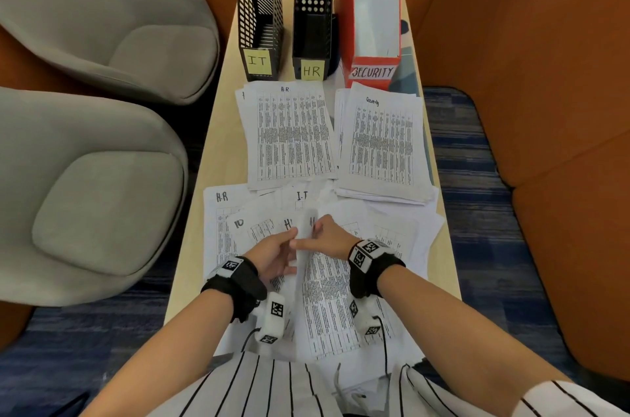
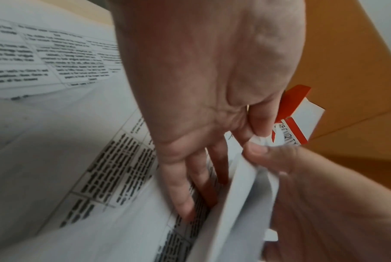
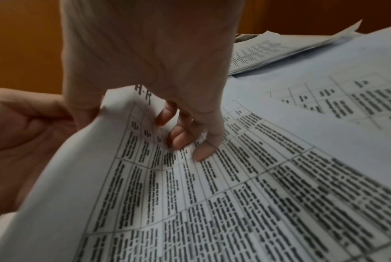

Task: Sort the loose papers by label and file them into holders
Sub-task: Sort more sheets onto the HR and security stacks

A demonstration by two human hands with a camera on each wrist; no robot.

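Three holders stand at the table's far end: a black mesh one marked IT (image 1: 259, 24), a black one marked HR (image 1: 312, 24) and a red one marked SECURITY (image 1: 371, 41). In front of them lie a stack headed H-R (image 1: 289, 133) and a stack headed Security (image 1: 381, 143). Loose printed sheets (image 1: 238, 222) are spread near me. My right hand (image 1: 320, 232) pinches the raised left edge of a sheet headed H-R (image 3: 190, 195), thumb behind it, fingers curled on its face. My left hand (image 1: 291, 251) has straight fingers (image 2: 190, 195) slid beneath that raised edge, on the sheet below.
The wooden table (image 1: 218, 143) is narrow, with two grey chairs (image 1: 102, 195) close on its left and an orange padded wall (image 1: 545, 109) on its right. Loose sheets headed H-R (image 1: 221, 198) and I.T (image 1: 301, 195) lie uppermost in the near pile.
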